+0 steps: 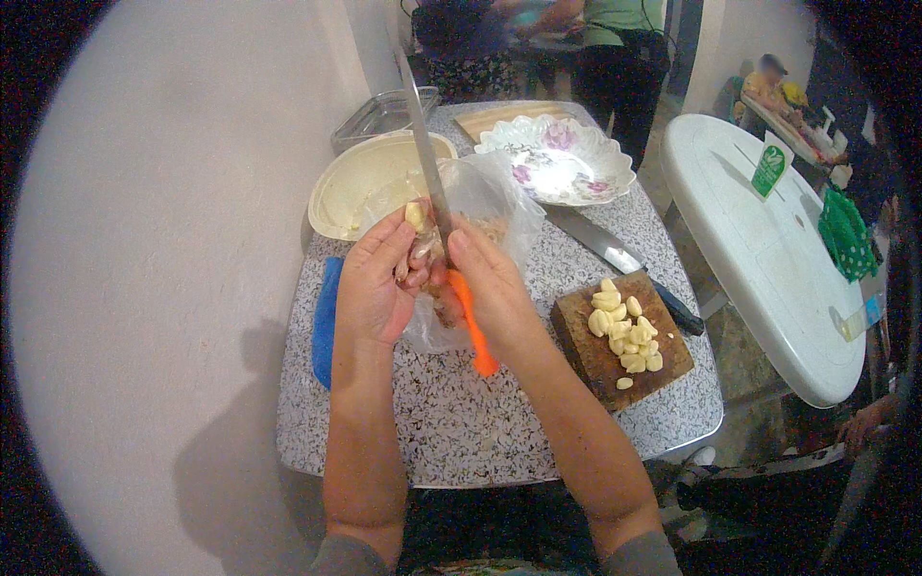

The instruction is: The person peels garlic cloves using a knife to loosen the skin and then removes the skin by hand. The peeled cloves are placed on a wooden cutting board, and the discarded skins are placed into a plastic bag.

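Between the thumb and fingers of my left hand (378,277) is a garlic clove (415,216), with papery skin and what look like more cloves in the curled fingers. My right hand (493,291) grips a long knife (426,144) with an orange handle (472,327), its blade pointing up and away beside the clove. Under both hands lies a clear plastic bag (522,209) with garlic skins in it. Peeled garlic cloves (634,335) are heaped on a thick wooden block (576,345) to the right.
A second knife (598,241) with a black handle lies behind the block. Further back are a flowered, scalloped dish (612,169), a beige oval bowl (331,187), a clear tray (385,115) and a wooden board (497,119). A blue cloth (325,324) lies left, near the wall. Other people are beyond the table.
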A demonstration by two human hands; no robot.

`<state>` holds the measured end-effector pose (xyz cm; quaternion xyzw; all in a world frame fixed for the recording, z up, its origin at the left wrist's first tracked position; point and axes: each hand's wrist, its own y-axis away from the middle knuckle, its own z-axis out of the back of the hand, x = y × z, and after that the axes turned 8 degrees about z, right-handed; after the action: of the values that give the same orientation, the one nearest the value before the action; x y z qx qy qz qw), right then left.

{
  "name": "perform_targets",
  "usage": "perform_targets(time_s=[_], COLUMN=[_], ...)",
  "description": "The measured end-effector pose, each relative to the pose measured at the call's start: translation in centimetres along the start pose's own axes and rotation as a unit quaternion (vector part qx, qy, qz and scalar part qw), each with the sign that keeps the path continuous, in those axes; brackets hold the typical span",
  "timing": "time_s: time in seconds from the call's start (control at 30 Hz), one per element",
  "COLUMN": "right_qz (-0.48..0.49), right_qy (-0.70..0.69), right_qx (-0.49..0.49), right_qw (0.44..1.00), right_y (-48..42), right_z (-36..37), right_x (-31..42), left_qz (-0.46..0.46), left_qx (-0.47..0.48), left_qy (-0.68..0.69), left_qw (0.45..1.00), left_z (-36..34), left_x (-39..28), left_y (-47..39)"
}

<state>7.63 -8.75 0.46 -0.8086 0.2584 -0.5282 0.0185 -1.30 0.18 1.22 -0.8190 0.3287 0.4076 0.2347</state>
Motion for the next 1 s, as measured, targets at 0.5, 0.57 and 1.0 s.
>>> perform_targets(time_s=[0.5, 0.57, 1.0], right_qz=[0.184, 0.207, 0.259], right_qy=[0.317, 0.329, 0.411], right_qx=[0.053, 0.046, 0.027], right_qw=[0.929, 0.92, 0.874], right_y=[-0.1, 0.0, -0.3], right_z=[-0.1, -0.1, 0.4], right_x=[-0.2, -0.4, -0.6], left_qz=[0.003, -0.006, 0.008], left_qx=[-0.084, -0.098, -0.087], left_qy=[-0.03, -0.035, -0.011], left_qw=[0.996, 0.995, 0.996], left_z=[0.1, -0.4, -0.5], left_x=[0.6, 0.7, 0.3], left_y=[-0.2, -0.2, 0.1])
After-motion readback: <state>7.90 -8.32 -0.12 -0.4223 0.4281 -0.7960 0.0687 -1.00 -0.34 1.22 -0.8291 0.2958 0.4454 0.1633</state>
